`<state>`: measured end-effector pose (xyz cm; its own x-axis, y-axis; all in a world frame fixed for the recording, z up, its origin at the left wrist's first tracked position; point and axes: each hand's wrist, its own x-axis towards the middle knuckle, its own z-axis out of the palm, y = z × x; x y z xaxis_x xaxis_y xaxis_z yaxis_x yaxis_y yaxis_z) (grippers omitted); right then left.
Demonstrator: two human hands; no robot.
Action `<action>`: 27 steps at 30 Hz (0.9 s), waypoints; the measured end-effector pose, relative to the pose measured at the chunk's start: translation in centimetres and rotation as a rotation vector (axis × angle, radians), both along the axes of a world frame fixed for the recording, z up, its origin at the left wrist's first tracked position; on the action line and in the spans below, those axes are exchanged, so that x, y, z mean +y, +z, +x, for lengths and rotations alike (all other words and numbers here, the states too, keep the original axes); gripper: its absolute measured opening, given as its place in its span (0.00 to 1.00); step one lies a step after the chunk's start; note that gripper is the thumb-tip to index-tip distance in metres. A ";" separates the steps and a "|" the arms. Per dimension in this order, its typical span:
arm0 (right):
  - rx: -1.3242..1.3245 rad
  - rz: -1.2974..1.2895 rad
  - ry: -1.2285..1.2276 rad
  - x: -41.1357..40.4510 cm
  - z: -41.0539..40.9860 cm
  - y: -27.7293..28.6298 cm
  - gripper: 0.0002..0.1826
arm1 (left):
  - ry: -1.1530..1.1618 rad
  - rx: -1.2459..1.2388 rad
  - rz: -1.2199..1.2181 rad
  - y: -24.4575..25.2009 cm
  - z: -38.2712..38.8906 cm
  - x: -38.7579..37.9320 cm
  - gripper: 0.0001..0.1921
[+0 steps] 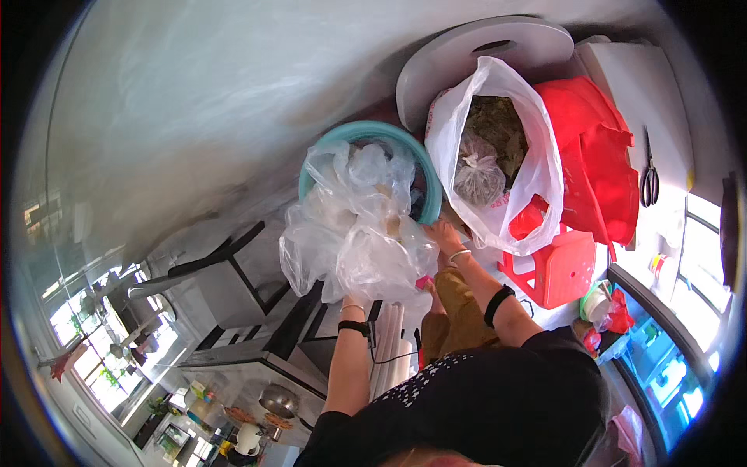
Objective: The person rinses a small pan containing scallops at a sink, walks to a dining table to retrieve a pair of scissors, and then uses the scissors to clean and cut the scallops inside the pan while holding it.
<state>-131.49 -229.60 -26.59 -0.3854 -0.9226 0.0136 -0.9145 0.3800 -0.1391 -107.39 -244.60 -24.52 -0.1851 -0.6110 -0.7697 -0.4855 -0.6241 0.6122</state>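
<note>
A bundle of crumpled clear plastic bags spills over the near side of a teal plastic basin. My left hand is at the bundle's lower edge, mostly hidden by the plastic, so its grasp does not show. At the basin's near right rim, my right hand has its fingers curled on the rim, against the edge of the plastic. Just right of the basin, a white plastic bag gapes wide. Inside it are dried brown-green leaves and a small knotted clear bag with dark contents.
A red plastic stool stands below the white bag, beside a red bag. Black-handled scissors lie on a white surface at right. A screen-like blue panel is lower right. Black-framed furniture stands left.
</note>
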 end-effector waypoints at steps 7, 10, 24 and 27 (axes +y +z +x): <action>-1.428 0.285 -0.756 0.2 0.4 -0.8 0.19 | 0.027 0.017 0.039 -0.1 -0.6 1.7 0.21; -0.245 -0.324 -0.165 2.6 1.6 -4.4 0.22 | 0.007 0.082 0.059 0.4 -3.7 2.3 0.21; -1.025 -0.014 -0.252 3.6 1.0 -2.8 0.21 | 0.281 0.237 0.093 4.6 -4.7 4.6 0.21; -1.691 0.274 -0.633 -0.2 3.3 5.5 0.18 | 0.175 0.171 -0.153 2.6 4.8 7.4 0.18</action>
<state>-128.19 -229.79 -21.08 -0.0755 -0.5577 -0.8266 0.4003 0.7423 -0.5374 -102.60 -237.19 -21.92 -0.1855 -0.7517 -0.6329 -0.2602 -0.5835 0.7693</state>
